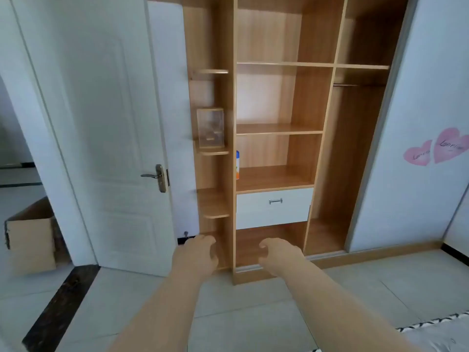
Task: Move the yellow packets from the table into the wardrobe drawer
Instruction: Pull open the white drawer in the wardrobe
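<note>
Head view, my left hand: stretched out ahead of me with the fingers curled loosely downward, nothing in it, hanging in front of the foot of the wardrobe's narrow side shelves.
Head view, my right hand: also stretched forward, fingers half curled and empty, in front of the open space under the drawer; the two hands are near each other but apart.
Drawer: white front, pushed in, with a small metal handle near its top edge; it sits in the middle column of the wardrobe, under the lowest open shelf.
Packets: I see no yellow packets anywhere here, neither in my hands nor on any shelf.
Bottle: white with blue top and orange base, upright at the left edge of the shelf just above the drawer, half hidden by the upright board.
Clear box: stands on a rounded side shelf, left of the middle column.
Door: white, swung open, left of the wardrobe, with a metal lever.
Carton: brown, on the floor at the far left, beyond the door.
Sliding panel: white, at the right, with two pink heart stickers.
Floor: pale tiles under my forearms.
</note>
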